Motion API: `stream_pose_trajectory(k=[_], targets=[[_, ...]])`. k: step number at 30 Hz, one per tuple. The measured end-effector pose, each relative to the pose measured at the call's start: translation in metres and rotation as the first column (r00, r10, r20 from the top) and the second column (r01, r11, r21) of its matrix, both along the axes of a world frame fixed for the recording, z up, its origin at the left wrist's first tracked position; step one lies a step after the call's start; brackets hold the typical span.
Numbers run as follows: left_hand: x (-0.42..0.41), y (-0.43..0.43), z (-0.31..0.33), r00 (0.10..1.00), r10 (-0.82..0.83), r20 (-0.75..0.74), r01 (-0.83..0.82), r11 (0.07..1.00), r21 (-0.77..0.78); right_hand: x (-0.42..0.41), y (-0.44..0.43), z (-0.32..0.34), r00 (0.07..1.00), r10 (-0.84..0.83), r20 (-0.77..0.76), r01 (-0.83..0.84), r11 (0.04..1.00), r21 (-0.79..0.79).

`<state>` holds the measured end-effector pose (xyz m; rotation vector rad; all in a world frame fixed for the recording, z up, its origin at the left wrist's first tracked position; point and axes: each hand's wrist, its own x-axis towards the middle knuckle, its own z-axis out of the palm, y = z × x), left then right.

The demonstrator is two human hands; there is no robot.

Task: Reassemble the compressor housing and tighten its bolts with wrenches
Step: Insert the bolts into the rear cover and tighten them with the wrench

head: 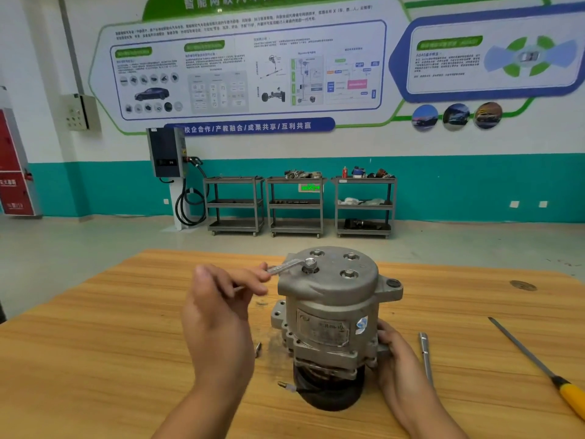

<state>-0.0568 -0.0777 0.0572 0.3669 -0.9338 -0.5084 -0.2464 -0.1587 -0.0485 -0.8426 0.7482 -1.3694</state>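
Observation:
A grey metal compressor stands upright on the wooden table, pulley end down. Its top cover carries several bolts. A silver wrench sits on the front-left bolt, its handle pointing left. My left hand pinches the wrench handle between fingertips and thumb. My right hand grips the compressor's lower right side, partly hidden behind the body.
A metal socket extension bar lies right of the compressor. A long file with a yellow handle lies at the far right. A small loose bit rests left of the base. Tool carts stand against the far wall.

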Motion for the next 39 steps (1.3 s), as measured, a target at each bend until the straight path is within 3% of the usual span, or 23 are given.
stream_pose_trajectory(k=[5,11,17,19,21,24,25,26,28,30,32,36,39], targets=[[0.026,-0.038,0.020,0.959,-0.113,-0.262,0.178,0.954,0.243,0.000,-0.001,0.000,1.000,0.004,0.014,-0.004,1.000,0.008],[0.026,-0.088,0.047,0.939,-0.132,-0.318,0.297,0.780,0.551,-0.002,-0.001,-0.001,1.000,-0.021,-0.004,0.021,1.000,-0.003],[0.003,-0.122,0.075,0.979,-0.203,-0.026,0.131,0.525,0.841,0.001,0.004,0.006,0.999,-0.025,0.032,0.024,0.999,0.030],[-0.006,-0.131,0.081,0.936,-0.248,0.250,-0.101,0.491,0.865,0.002,0.007,0.013,0.999,-0.027,0.043,0.025,0.999,0.046],[-0.015,-0.140,0.085,0.731,-0.275,0.625,-0.434,0.520,0.736,0.004,0.010,0.019,0.999,-0.025,0.038,0.023,0.998,0.053],[-0.029,-0.148,0.094,0.293,-0.314,0.903,-0.720,0.549,0.424,0.004,0.012,0.022,1.000,-0.011,0.028,0.009,0.997,0.073],[-0.035,-0.146,0.098,0.181,-0.314,0.932,-0.776,0.536,0.332,0.004,0.013,0.023,1.000,-0.001,0.030,-0.001,0.997,0.072],[-0.040,-0.145,0.100,0.027,-0.305,0.952,-0.802,0.562,0.203,0.004,0.014,0.023,1.000,0.004,0.022,-0.006,0.998,0.068],[-0.050,-0.144,0.103,-0.193,-0.323,0.926,-0.787,0.615,0.050,0.004,0.015,0.024,1.000,0.004,0.009,-0.004,0.998,0.060],[-0.062,-0.140,0.101,-0.350,-0.318,0.881,-0.741,0.670,-0.053,0.005,0.018,0.026,1.000,0.012,0.008,-0.013,0.998,0.054],[-0.079,-0.135,0.096,-0.379,-0.292,0.878,-0.703,0.708,-0.068,0.006,0.019,0.028,1.000,-0.003,0.003,0.003,0.998,0.064],[-0.118,-0.105,0.091,-0.307,-0.266,0.914,-0.507,0.858,0.079,0.006,0.016,0.035,0.998,-0.055,0.023,0.052,0.990,0.133],[-0.135,-0.072,0.082,-0.329,-0.155,0.931,-0.371,0.928,0.023,0.006,0.020,0.035,0.996,-0.047,0.073,0.035,0.987,0.155]])
